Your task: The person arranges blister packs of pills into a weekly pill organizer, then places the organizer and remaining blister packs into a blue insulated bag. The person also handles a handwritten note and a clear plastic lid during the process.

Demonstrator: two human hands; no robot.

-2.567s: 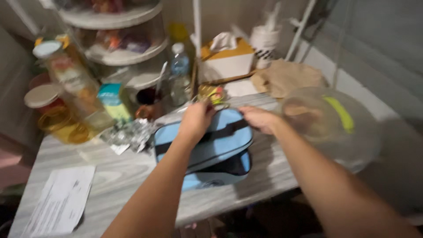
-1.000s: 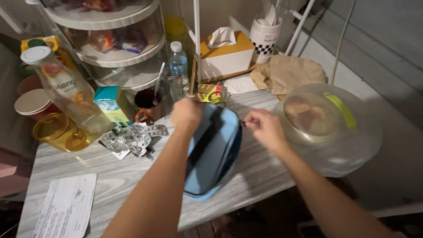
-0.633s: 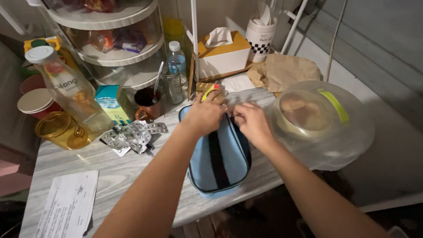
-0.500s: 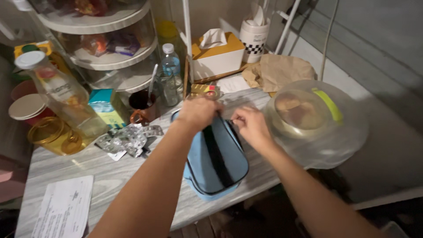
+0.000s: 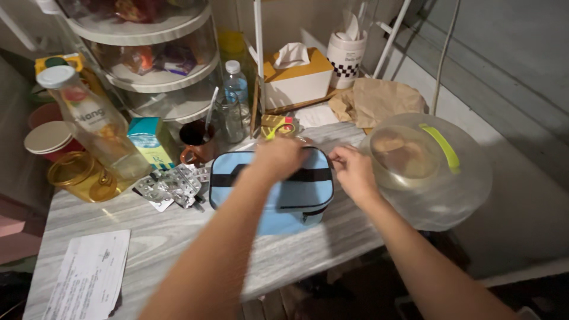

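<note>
the light-blue zip pouch (image 5: 278, 189) with a black strap lies flat on the grey wood-grain table (image 5: 178, 243), near the middle. the left hand (image 5: 278, 157) presses on its top edge, fingers curled over it; how firmly they grip cannot be told through the blur. the right hand (image 5: 354, 169), at the pouch's 3 o'clock corner, has its fingers pinched together on something small, seemingly the zip pull. judged from this, the zip is being worked along the edge; the next move calls for a steady brace while the pull runs round. at 9 o'clock lie silver blister packs (image 5: 172, 186); at 10 a teal carton (image 5: 153, 142); at 12 a white-and-yellow tissue box (image 5: 296, 77); at 3 a clear domed cover (image 5: 432, 169).
</note>
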